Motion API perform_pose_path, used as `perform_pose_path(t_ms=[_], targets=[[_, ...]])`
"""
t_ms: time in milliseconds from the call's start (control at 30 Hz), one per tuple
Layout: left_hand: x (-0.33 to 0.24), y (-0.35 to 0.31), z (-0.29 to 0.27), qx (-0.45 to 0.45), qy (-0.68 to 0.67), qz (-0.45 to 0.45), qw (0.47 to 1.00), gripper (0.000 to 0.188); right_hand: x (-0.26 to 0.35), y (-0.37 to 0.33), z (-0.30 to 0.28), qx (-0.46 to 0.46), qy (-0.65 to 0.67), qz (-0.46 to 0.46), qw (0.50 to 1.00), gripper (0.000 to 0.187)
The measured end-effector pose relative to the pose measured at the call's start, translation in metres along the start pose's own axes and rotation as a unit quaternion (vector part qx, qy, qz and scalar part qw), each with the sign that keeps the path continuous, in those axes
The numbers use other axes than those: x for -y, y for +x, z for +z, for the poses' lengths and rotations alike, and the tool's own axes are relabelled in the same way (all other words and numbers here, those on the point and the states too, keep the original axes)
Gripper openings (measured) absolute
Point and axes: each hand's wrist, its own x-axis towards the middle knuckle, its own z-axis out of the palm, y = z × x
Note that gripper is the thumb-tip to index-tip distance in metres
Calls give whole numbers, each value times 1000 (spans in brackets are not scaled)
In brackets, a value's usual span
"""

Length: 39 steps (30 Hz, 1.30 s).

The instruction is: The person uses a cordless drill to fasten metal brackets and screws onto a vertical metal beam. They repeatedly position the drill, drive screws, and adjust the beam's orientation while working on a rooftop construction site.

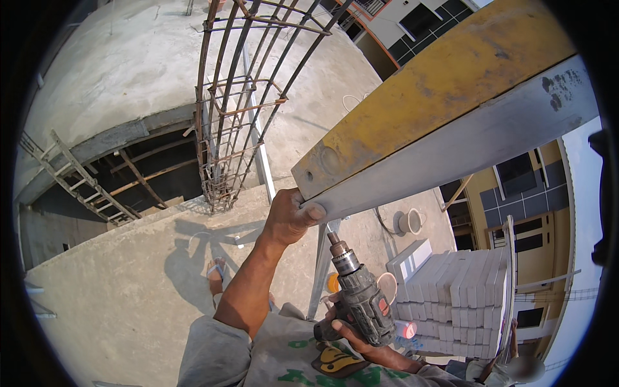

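My left hand [291, 216] is closed round the near end of a long light-grey metal profile [412, 164]. A worn yellow bar [438, 84] with a small hole near its end lies along the profile, and my fingers reach its corner. Both run up to the far right. Below them, my right hand [345, 326] grips a dark cordless drill [366, 297] by its handle. The drill's chuck points up toward the profile near my left thumb. Whether the tip touches the profile I cannot tell. A grey metal post [319, 274] stands behind the drill.
A rebar cage [225, 129] rises ahead, beside a floor opening [155, 164] with a ladder [90, 184] in it. Grey blocks [451, 290] are stacked at right, near a bucket [411, 222]. Another person [490, 367] is partly visible at lower right.
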Motion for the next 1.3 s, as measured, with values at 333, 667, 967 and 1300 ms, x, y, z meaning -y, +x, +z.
perform_pose_path(t_ms=[333,667,967,1300], targets=[[2,2,0,-4,42,8,999,98,9,-1,4,-19,-60,37,997,44],[-7,0,3,-12,46,-1,999,103,32,2,7,-19,-95,22,995,39],[-5,0,2,-24,76,1,997,103,13,6,8,-25,-87,-17,996,34],[-8,2,-2,1,87,-1,996,103,12,6,10,-26,-96,39,994,38]])
